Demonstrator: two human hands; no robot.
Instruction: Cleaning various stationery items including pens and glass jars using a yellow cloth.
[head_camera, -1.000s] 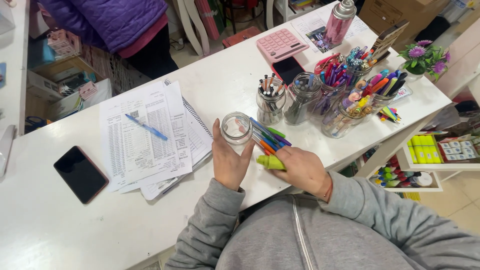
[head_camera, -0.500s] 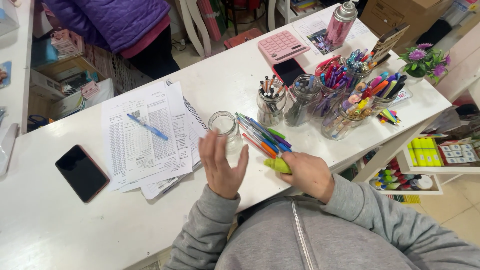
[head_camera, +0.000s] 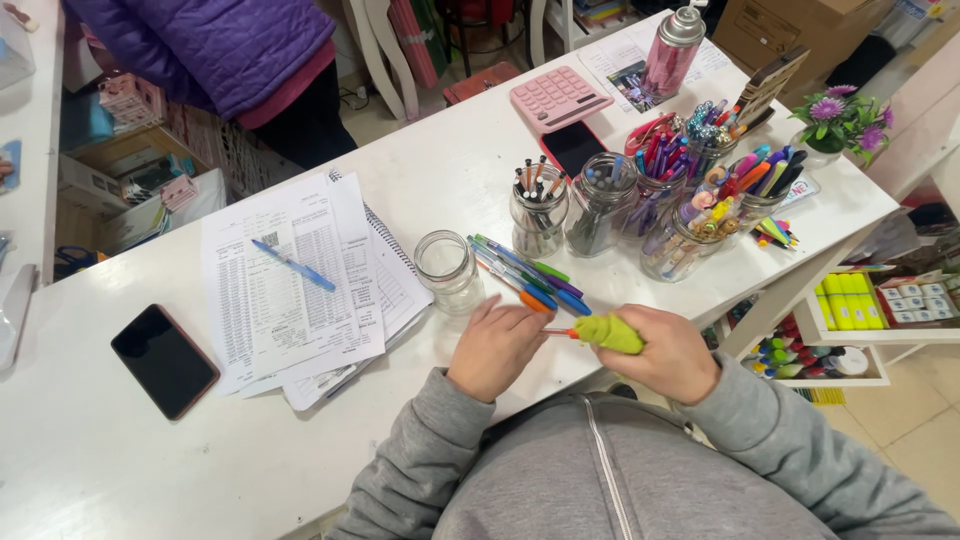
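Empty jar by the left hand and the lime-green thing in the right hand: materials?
Empty jar: looks like clear glass, glossy; the table shows through it and the rim is threaded. Lime-green pen topper in the right hand: matte, rounded, probably soft rubber or foam; cannot tell which. Left hand touches the pens.

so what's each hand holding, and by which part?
Right hand grips the lime-green pen by its thick body. Left hand pinches its thin orange tip end.
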